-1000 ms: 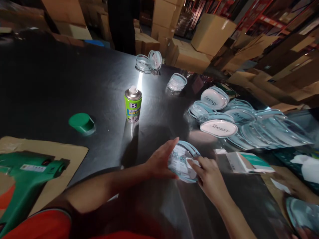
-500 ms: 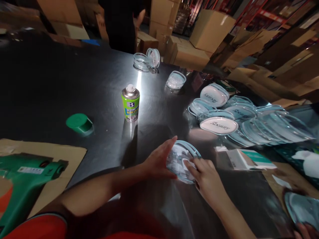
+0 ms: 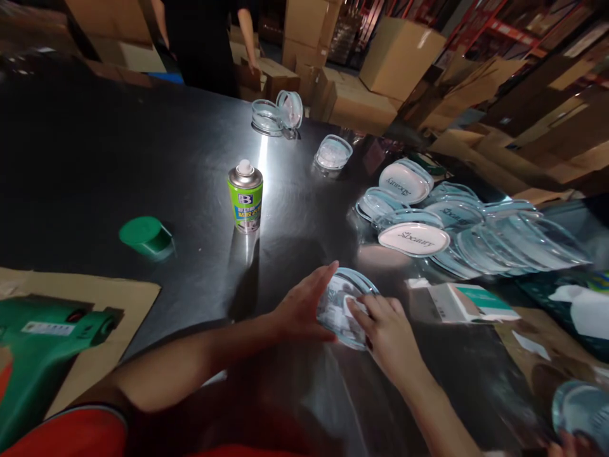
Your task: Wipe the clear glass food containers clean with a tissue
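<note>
A clear plastic cosmetic pouch with pale-blue edging stands tilted on the dark metal table in front of me. My left hand grips it from the left, thumb along its top and fingers round its lower side. With bent fingers, my right hand presses a small white piece, like folded tissue, against the pouch's face. Beyond my hands stands a green spray can with a white nozzle. Its likely cap, a green one, lies to the left.
Several similar pouches are heaped at the right, near a white-and-green box. A green glue gun rests on cardboard at the left. More pouches sit farther back. Another person's hand holds a pouch at lower right; someone stands behind the table.
My right hand has shifted slightly left across the pouch with the white piece. My left hand keeps its grip. The person behind the table and the pouch at lower right have moved.
</note>
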